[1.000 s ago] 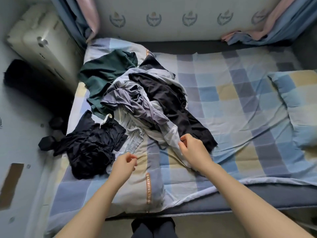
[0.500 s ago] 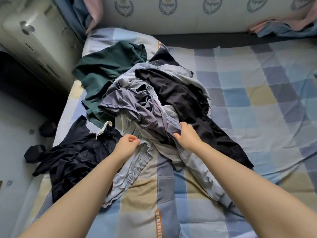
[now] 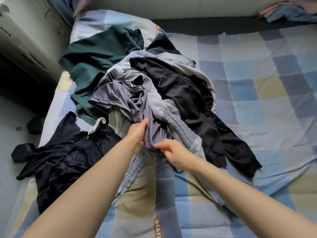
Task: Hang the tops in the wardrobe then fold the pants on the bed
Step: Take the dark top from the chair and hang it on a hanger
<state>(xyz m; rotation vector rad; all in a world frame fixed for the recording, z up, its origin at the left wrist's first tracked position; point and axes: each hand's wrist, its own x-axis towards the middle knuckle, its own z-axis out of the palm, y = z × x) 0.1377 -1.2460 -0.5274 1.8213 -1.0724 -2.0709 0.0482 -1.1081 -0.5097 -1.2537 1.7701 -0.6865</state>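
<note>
clothes pile (image 3: 154, 93) blocks left, checked bedspread (image 3: 257, 100) open right

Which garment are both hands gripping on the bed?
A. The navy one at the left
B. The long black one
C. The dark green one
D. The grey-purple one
D: the left hand and right hand both pinch the grey-purple garment in mid-pile.

I see a checked bedspread (image 3: 257, 93) in blue, grey and tan squares, with an orange printed label (image 3: 157, 227) at its near edge. A pale padded headboard (image 3: 171, 6) runs along the far side above a dark strip of mattress (image 3: 240, 26). A cream appliance (image 3: 22, 36) stands at left, and 2 dark objects (image 3: 34, 125) lie on the floor (image 3: 10, 134).
</note>
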